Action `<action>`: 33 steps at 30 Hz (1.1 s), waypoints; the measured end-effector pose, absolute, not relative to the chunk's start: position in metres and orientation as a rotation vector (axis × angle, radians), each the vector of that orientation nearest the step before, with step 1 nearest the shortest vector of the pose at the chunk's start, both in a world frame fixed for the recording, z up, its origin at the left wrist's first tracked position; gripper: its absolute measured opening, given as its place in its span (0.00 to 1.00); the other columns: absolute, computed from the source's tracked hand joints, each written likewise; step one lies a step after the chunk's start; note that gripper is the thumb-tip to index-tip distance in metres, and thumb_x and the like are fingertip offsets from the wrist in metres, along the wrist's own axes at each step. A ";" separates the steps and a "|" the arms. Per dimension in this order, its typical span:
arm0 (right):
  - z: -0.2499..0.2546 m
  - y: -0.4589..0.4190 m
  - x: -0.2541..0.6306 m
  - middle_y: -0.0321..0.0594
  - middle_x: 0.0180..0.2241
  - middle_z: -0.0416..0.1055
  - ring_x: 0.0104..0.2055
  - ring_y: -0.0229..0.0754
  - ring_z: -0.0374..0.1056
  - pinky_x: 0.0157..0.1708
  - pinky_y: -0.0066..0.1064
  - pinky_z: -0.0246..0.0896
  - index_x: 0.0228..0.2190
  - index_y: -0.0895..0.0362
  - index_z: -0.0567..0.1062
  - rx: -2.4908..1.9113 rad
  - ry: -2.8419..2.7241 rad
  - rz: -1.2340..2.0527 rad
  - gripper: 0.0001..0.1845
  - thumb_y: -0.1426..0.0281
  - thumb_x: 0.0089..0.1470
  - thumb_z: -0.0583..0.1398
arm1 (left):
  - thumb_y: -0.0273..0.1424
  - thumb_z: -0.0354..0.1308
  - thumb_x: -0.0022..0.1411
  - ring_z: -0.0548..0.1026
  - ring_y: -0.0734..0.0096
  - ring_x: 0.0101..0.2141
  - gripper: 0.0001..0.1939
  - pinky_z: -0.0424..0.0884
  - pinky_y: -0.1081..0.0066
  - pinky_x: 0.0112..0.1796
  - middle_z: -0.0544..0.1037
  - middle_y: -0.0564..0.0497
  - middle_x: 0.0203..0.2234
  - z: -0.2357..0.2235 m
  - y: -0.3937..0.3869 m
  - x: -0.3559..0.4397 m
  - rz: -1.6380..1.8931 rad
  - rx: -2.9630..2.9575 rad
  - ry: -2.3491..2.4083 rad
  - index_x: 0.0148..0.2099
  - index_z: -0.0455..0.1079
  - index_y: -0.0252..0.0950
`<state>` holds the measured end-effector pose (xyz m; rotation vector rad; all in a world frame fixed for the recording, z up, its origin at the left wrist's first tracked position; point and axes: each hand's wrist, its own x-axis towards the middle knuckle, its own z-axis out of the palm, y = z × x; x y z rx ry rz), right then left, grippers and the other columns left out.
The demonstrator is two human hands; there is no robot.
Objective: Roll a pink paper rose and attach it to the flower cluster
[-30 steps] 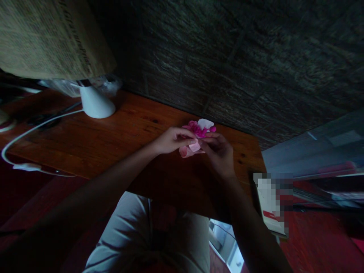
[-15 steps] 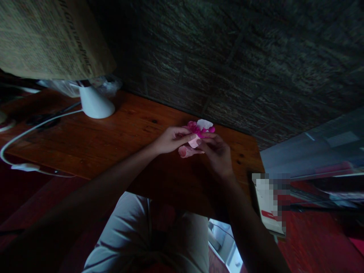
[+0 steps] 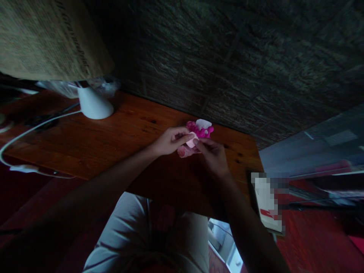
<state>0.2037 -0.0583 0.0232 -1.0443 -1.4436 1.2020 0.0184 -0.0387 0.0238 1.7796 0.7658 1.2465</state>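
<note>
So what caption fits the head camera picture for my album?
Two hands pinch pink petals above a wooden table.

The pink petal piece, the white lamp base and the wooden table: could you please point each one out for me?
pink petal piece (image 3: 200, 129), head view, on the bright magenta cluster above the fingers.
white lamp base (image 3: 93, 104), head view, on its flared body.
wooden table (image 3: 119, 131), head view, on a bare stretch of the top.

Pink petals pinched between two hands above the wooden table

A pale pink petal, small and soft-edged, sits pinched between the fingertips of the left hand and the right hand. Just behind it, toward the table's far edge, a cluster of magenta petals with one white petal on top bunches together.
</note>
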 end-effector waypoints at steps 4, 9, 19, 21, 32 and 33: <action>0.023 -0.058 0.206 0.35 0.28 0.79 0.30 0.39 0.73 0.35 0.33 0.70 0.32 0.52 0.83 -1.029 -1.496 1.175 0.16 0.52 0.50 0.69 | 0.41 0.60 0.66 0.71 0.76 0.27 0.17 0.68 0.75 0.31 0.74 0.53 0.24 0.023 -0.037 0.019 1.214 1.707 0.719 0.30 0.72 0.33; 0.022 -0.057 0.207 0.35 0.29 0.80 0.30 0.38 0.72 0.35 0.32 0.69 0.31 0.52 0.83 -1.024 -1.527 1.220 0.16 0.53 0.50 0.70 | 0.44 0.64 0.61 0.71 0.76 0.28 0.17 0.68 0.74 0.31 0.76 0.53 0.26 0.021 -0.034 0.019 1.209 1.582 0.717 0.33 0.75 0.32; 0.024 -0.059 0.202 0.35 0.27 0.79 0.30 0.40 0.73 0.37 0.35 0.71 0.30 0.52 0.83 -1.051 -1.472 1.190 0.18 0.50 0.48 0.69 | 0.43 0.63 0.62 0.73 0.74 0.29 0.17 0.69 0.73 0.33 0.76 0.52 0.27 0.018 -0.034 0.021 1.236 1.641 0.749 0.32 0.74 0.32; 0.022 -0.060 0.200 0.35 0.28 0.79 0.30 0.40 0.73 0.37 0.35 0.71 0.30 0.52 0.82 -1.051 -1.477 1.162 0.18 0.50 0.49 0.69 | 0.43 0.62 0.63 0.72 0.74 0.29 0.18 0.69 0.74 0.33 0.75 0.52 0.27 0.017 -0.035 0.021 1.250 1.665 0.756 0.32 0.73 0.32; 0.022 -0.057 0.202 0.33 0.28 0.78 0.30 0.38 0.73 0.35 0.33 0.70 0.32 0.52 0.82 -1.062 -1.310 1.108 0.15 0.53 0.50 0.69 | 0.45 0.62 0.63 0.72 0.75 0.27 0.19 0.68 0.74 0.31 0.76 0.52 0.25 0.018 -0.035 0.022 1.157 1.623 0.764 0.32 0.75 0.32; 0.022 -0.057 0.202 0.33 0.29 0.79 0.30 0.38 0.73 0.36 0.33 0.71 0.33 0.51 0.82 -1.048 -1.304 1.135 0.15 0.54 0.50 0.69 | 0.44 0.62 0.63 0.71 0.76 0.27 0.19 0.67 0.74 0.30 0.75 0.52 0.24 0.017 -0.035 0.022 1.147 1.652 0.763 0.31 0.74 0.32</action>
